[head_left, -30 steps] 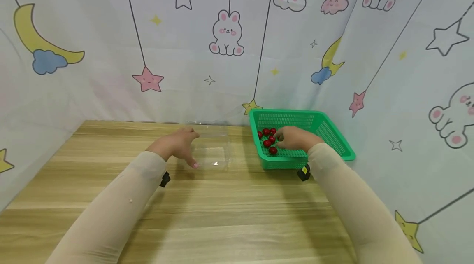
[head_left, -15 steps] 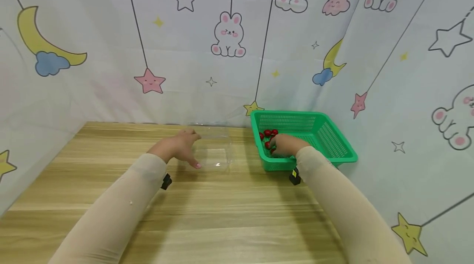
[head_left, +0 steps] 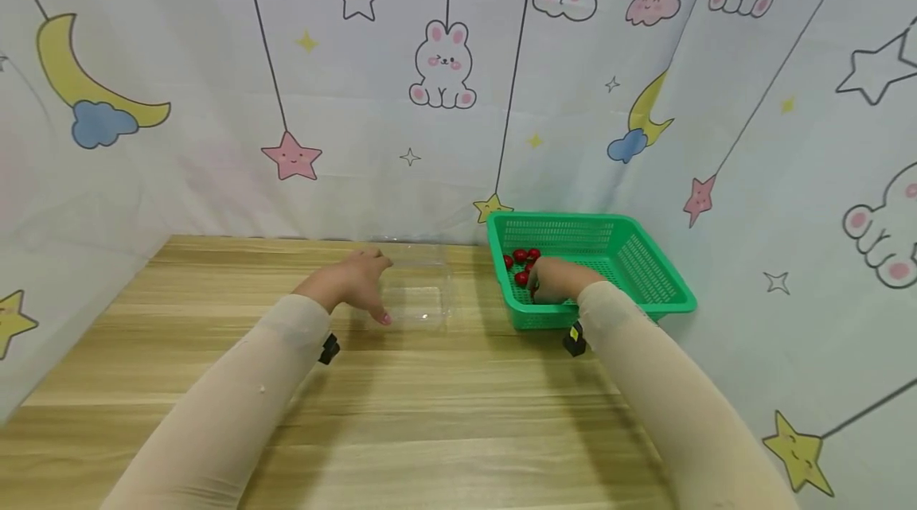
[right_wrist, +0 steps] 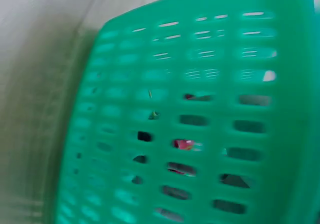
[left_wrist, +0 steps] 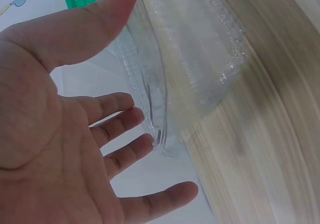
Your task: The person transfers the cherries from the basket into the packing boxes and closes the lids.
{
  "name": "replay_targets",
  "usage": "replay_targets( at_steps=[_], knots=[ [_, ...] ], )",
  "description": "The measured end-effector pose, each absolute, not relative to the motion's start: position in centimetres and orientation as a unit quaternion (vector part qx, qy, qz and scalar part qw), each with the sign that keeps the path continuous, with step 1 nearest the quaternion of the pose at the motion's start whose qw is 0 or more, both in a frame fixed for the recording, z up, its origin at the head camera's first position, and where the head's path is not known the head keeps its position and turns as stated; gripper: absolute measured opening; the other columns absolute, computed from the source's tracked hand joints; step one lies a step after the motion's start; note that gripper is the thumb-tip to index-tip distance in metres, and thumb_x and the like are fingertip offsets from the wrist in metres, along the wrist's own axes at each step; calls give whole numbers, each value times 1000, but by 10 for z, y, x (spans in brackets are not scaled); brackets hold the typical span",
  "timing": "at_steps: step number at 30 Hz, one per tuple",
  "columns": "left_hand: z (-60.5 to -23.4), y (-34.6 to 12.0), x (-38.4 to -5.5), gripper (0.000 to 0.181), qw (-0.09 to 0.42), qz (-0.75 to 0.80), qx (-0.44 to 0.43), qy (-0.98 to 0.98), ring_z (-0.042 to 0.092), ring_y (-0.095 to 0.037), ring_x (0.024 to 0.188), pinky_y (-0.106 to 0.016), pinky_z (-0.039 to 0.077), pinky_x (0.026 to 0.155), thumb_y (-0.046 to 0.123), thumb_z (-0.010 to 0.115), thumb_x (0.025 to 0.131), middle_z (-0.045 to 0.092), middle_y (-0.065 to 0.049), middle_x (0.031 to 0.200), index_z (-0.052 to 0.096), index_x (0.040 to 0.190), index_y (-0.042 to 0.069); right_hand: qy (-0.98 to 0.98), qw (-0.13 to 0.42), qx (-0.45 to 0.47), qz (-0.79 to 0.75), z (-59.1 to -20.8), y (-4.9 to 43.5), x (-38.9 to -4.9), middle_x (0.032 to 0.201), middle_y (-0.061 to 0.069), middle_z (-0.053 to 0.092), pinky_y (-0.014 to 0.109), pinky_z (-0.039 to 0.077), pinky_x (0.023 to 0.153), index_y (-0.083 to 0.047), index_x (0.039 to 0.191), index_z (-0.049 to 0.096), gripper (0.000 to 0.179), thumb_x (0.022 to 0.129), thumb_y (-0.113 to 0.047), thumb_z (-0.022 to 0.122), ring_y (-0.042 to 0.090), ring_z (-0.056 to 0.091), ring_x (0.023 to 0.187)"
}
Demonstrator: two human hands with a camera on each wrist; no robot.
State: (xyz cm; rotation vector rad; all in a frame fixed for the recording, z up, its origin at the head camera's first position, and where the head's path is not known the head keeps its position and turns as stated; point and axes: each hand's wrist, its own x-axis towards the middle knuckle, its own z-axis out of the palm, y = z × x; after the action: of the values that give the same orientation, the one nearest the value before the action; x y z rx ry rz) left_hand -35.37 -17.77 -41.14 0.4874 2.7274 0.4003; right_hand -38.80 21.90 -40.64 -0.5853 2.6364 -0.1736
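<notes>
Over the last second the right hand (head_left: 562, 281) has been shifted leftward and nearer inside the basket (head_left: 537, 321), so the nearest of the red fruits (head_left: 521, 278) is mostly hidden; work seems to be centred on these. Its fingers are bent, but whether a fruit is gripped cannot be told. The left hand (head_left: 351, 283) is held with loose, parted fingers at the clear box (head_left: 419, 301). The fruits, small, round and glossy, are clustered at the basket's left side.
</notes>
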Motion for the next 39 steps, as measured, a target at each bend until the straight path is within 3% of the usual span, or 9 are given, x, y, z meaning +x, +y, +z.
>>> replay_targets(
  at_steps=[3, 7, 10, 14, 19, 23, 27, 30, 39],
  knots=[
    [-414, -177, -357, 115, 170, 135, 171, 961, 27, -54, 169, -74, 35, 133, 37, 103, 84, 30, -28, 182, 41, 174, 1, 952, 215, -205, -72, -395, 218, -387, 142, 20, 78, 30, 54, 74, 0, 136, 81, 32, 110, -5, 63, 18, 68, 87],
    [-414, -176, -358, 116, 170, 139, 168, 961, 25, -54, 171, -74, 35, 133, 39, 103, 85, 29, -27, 184, 40, 174, 2, 957, 194, -195, -96, -373, 220, -385, 147, 21, 76, 36, 57, 82, 0, 140, 79, 35, 113, -13, 61, 16, 63, 81],
    [-410, -173, -355, 115, 172, 143, 166, 960, 23, -53, 172, -72, 33, 135, 39, 103, 86, 29, -26, 184, 40, 175, 1, 960, 171, -189, -117, -354, 217, -381, 151, 22, 74, 48, 64, 99, -1, 143, 77, 38, 114, -18, 60, 23, 73, 97],
    [-410, -173, -356, 116, 169, 141, 167, 961, 24, -54, 172, -71, 34, 135, 40, 104, 84, 30, -27, 183, 41, 174, 1, 961, 139, -200, -133, -333, 202, -372, 153, 20, 72, 57, 61, 113, -3, 145, 77, 38, 115, -18, 59, 31, 73, 125],
    [-408, -174, -355, 115, 171, 147, 164, 960, 26, -52, 171, -71, 36, 134, 38, 104, 85, 31, -26, 182, 41, 174, 1, 957, 111, -217, -158, -324, 169, -360, 145, 13, 76, 47, 62, 98, -9, 148, 75, 37, 115, -19, 62, 24, 72, 99],
    [-405, -174, -352, 115, 172, 149, 160, 960, 28, -51, 169, -71, 39, 132, 38, 104, 84, 32, -25, 181, 42, 174, 2, 946, 96, -270, -154, -335, 134, -354, 134, 9, 79, 39, 63, 88, -11, 139, 80, 29, 113, -17, 68, 19, 72, 92],
    [-405, -175, -351, 113, 176, 147, 155, 961, 28, -51, 169, -72, 41, 131, 38, 104, 85, 32, -24, 181, 42, 174, 3, 931, 91, -330, -130, -358, 96, -355, 132, 9, 81, 39, 66, 97, -9, 137, 81, 27, 112, -15, 71, 20, 77, 109],
    [-404, -175, -351, 112, 180, 145, 151, 961, 28, -50, 169, -72, 41, 131, 38, 103, 86, 32, -24, 181, 42, 174, 4, 922, 94, -356, -117, -377, 72, -358, 130, 9, 82, 40, 66, 101, -8, 136, 81, 28, 111, -15, 73, 23, 78, 113],
    [-409, -172, -354, 115, 189, 131, 144, 963, 31, -49, 168, -71, 43, 129, 41, 104, 83, 36, -21, 179, 43, 173, 5, 916, 111, -366, -121, -421, 32, -366, 118, 8, 84, 38, 66, 100, -6, 121, 85, 18, 108, -15, 78, 21, 77, 105]
  ],
)
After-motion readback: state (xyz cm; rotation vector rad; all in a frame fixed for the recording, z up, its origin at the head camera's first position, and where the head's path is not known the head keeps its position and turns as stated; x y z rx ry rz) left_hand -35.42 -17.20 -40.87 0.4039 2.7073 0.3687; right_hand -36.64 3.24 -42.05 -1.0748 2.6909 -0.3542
